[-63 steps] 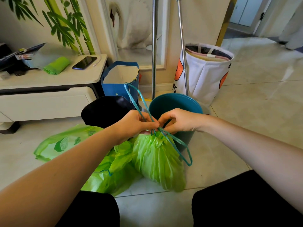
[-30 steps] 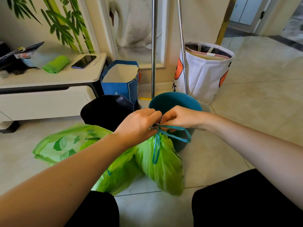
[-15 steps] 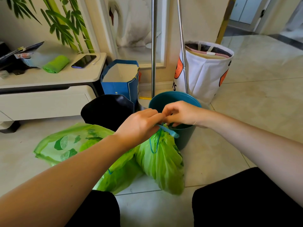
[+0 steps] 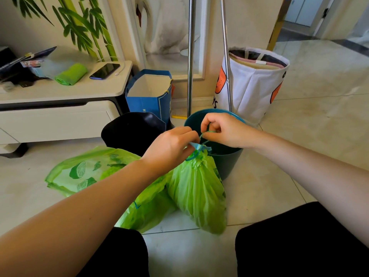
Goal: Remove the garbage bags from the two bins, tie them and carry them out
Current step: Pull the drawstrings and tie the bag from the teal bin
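A full green garbage bag [image 4: 197, 188] stands on the floor in front of me, its neck gathered by a teal drawstring [image 4: 200, 145]. My left hand [image 4: 169, 148] pinches the drawstring at the bag's neck. My right hand [image 4: 223, 130] holds the string's other end a little above and to the right, over the teal bin [image 4: 225, 162]. A second green bag [image 4: 143, 210] lies slumped to the left against the first. The black bin [image 4: 131, 130] stands behind the bags.
A flat green lime-print bag [image 4: 79, 172] lies on the floor at left. Behind stand a blue paper bag [image 4: 149, 96], a white fabric basket [image 4: 253, 86] and two metal poles [image 4: 190, 56]. A low cabinet [image 4: 60, 108] carries a phone and a green bag roll.
The long drawstring loops have been drawn down into a short tight tie at the bag's neck. My right hand has lifted up and to the right with the string's end.
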